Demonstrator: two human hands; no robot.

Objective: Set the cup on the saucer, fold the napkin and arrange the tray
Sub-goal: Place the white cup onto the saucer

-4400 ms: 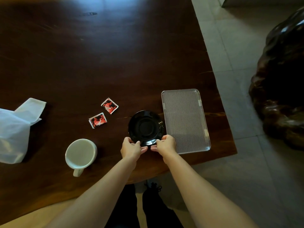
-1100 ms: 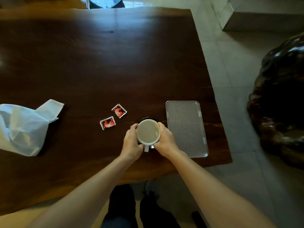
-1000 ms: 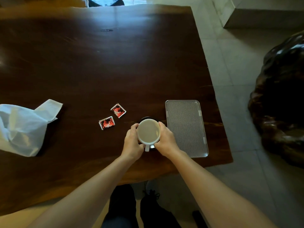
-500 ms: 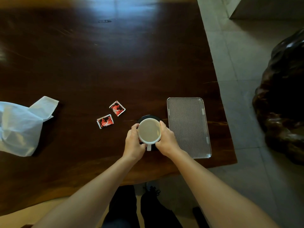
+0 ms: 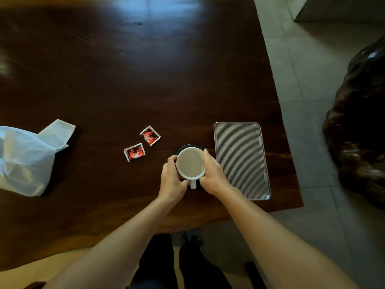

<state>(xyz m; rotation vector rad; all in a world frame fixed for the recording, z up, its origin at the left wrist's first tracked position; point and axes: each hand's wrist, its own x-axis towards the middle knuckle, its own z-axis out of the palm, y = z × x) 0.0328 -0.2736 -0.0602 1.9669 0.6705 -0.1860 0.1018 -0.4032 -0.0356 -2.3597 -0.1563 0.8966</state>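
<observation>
Both hands, left hand (image 5: 171, 180) & right hand (image 5: 212, 176), wrapped round white mug (image 5: 190, 165) sitting on black saucer (image 5: 184, 147), just left of ribbed tray (image 5: 241, 159); crumpled napkin (image 5: 27, 157) far left.

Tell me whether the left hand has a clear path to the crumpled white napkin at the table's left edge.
Probably yes: only bare dark wooden table lies between the left hand and the crumpled white napkin, though the hand must first release the white cup.
</observation>
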